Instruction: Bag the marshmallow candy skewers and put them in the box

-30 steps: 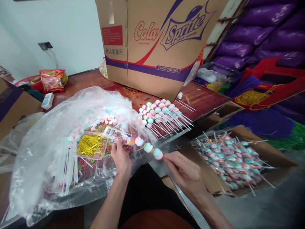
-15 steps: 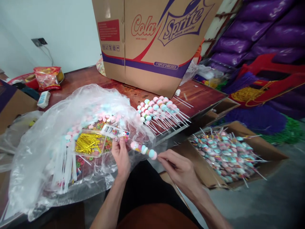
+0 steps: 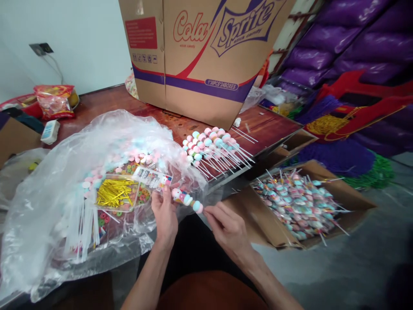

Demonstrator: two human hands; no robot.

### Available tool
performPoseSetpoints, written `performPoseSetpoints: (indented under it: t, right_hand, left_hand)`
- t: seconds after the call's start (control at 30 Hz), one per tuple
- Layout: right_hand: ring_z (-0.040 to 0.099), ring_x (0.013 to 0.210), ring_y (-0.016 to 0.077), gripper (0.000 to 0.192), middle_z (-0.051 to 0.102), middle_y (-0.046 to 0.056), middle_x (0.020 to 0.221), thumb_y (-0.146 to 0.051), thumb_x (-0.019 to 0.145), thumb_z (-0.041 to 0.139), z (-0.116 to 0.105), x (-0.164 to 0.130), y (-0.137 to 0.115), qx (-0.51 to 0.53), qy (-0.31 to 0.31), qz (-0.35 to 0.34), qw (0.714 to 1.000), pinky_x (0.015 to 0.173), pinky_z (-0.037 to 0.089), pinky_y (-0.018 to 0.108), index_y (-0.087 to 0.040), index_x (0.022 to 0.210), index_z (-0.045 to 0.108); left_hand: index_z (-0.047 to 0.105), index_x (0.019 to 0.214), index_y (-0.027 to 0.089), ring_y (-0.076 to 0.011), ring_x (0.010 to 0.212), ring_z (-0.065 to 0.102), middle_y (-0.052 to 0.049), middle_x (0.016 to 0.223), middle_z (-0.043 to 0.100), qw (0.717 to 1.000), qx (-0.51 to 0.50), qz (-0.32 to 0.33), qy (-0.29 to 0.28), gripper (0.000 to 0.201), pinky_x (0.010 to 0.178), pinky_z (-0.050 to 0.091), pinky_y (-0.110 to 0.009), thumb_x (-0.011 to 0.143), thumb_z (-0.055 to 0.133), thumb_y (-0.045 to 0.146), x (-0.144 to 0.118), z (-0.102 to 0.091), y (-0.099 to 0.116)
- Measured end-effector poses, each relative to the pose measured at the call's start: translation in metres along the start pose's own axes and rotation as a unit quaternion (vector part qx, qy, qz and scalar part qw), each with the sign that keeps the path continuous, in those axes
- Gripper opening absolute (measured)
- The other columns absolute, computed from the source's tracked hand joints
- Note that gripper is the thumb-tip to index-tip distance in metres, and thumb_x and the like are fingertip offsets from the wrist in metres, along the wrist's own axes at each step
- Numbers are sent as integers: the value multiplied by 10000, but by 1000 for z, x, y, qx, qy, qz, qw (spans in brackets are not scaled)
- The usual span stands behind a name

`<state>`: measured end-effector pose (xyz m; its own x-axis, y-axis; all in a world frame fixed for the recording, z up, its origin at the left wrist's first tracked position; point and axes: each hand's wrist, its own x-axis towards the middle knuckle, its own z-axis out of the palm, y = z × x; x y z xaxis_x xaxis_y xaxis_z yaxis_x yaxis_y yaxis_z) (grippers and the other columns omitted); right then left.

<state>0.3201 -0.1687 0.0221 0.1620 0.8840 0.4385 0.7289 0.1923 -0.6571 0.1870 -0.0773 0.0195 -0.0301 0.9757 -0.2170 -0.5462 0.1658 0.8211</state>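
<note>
My right hand (image 3: 227,224) is closed in a pinch on the stick end of a candy skewer (image 3: 187,199), a row of pink, blue and white candies. My left hand (image 3: 165,211) pinches a small clear printed wrapper bag (image 3: 151,177) between thumb and fingers. The skewer's upper end lies at the bag's mouth beside my left thumb, and seems to be partly inside it. Beyond my left hand, a clear tray (image 3: 132,206) holds yellow twist ties (image 3: 116,192). White sticks (image 3: 84,228) lie to its left.
A large plastic sheet (image 3: 38,215) with loose candies covers the table's left. Bare candy skewers (image 3: 209,144) are piled before a big cardboard box (image 3: 193,92). An open carton (image 3: 280,243) of wrapped skewers stands at the right. Purple packages (image 3: 342,47) are stacked behind.
The skewer in my right hand has moved left, closer to my left hand, and its upper end has come further to the bag. The whole view has shifted slightly.
</note>
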Motion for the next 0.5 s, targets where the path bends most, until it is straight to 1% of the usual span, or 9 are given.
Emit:
performPoseSetpoints:
  t: [0.1, 0.2, 0.37, 0.43, 0.5]
  right_hand:
    - [535, 608, 111, 190, 569, 3, 712, -194, 979, 536, 1, -2, -3, 46, -3, 40, 998, 587, 395, 231, -186, 874, 694]
    - [537, 607, 114, 189, 578, -8, 691, -222, 962, 564, 3, -4, -4, 97, -18, 95, 991, 587, 394, 230, -194, 827, 695]
    - [568, 657, 133, 212, 615, -1, 709, -261, 949, 572, 10, -2, -5, 165, -37, 165, 972, 612, 414, 231, -195, 797, 704]
    - [579, 676, 137, 213, 625, 2, 721, -256, 948, 570, 13, 0, -6, 172, -36, 170, 970, 632, 422, 231, -194, 793, 701]
    - [587, 694, 138, 203, 635, 5, 742, -244, 955, 564, 14, 1, -6, 165, -37, 151, 974, 657, 426, 232, -195, 812, 700]
  left_hand:
    - [561, 950, 218, -229, 888, 738, -60, 997, 744, 1000, -23, -6, 7, 315, 805, 560, -371, 820, 749, 436, 1, 0, -3]
    - [552, 915, 225, -234, 896, 740, -47, 974, 743, 999, -36, -9, 12, 315, 817, 561, -390, 812, 756, 442, 2, 1, -7]
    - [557, 972, 233, -235, 858, 741, -56, 957, 745, 1000, -13, -24, -7, 349, 752, 560, -362, 807, 749, 473, -3, 3, -10]
    - [567, 998, 234, -232, 836, 739, -57, 942, 745, 999, -1, -29, -19, 350, 734, 558, -356, 818, 732, 485, -4, 3, -10]
    - [575, 1012, 233, -228, 833, 737, -57, 937, 745, 999, 1, -32, -24, 348, 742, 555, -356, 824, 725, 485, -4, 2, -8]
